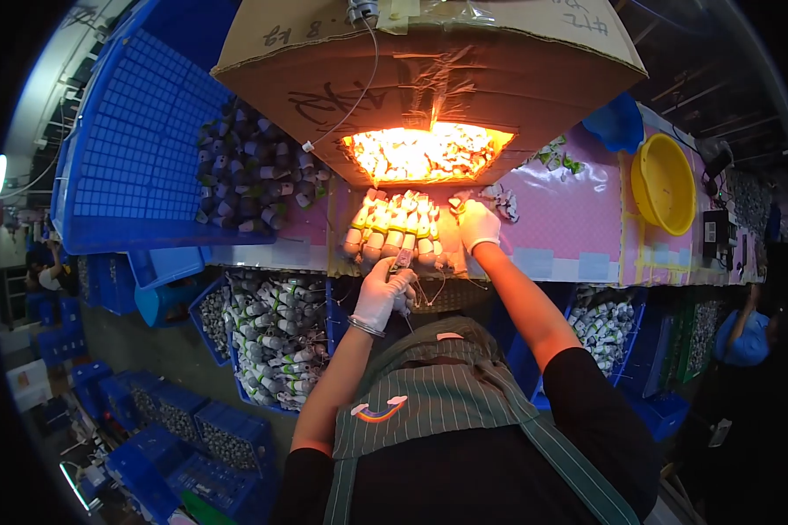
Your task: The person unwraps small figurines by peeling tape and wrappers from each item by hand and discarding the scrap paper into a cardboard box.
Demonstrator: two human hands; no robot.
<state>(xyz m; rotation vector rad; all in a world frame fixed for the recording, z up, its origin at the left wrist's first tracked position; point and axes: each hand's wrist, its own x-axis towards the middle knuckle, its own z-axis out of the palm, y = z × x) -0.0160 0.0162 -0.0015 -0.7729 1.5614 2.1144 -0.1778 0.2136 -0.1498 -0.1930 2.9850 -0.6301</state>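
Note:
My left hand (383,293), in a white glove, is closed in a pinch around a small piece with a clear, pinkish end (403,260). Just beyond it lies a row of small grey-and-white figure-like parts (395,224) with yellow-green bands, side by side at the mouth of a cardboard box (438,74). Bright orange light fills the box opening. My right hand (479,225), also gloved, is to the right of the row, its fingers closed at a small dark-and-yellow piece (457,205). Glare and the hand's angle partly hide those fingertips.
A large blue crate (144,131) lies tipped at left beside a heap of grey parts (249,171). Yellow (663,184) and blue (617,122) basins stand at right. Bins of parts (276,341) (600,324) sit below the pink table (578,219). A person (744,337) is at far right.

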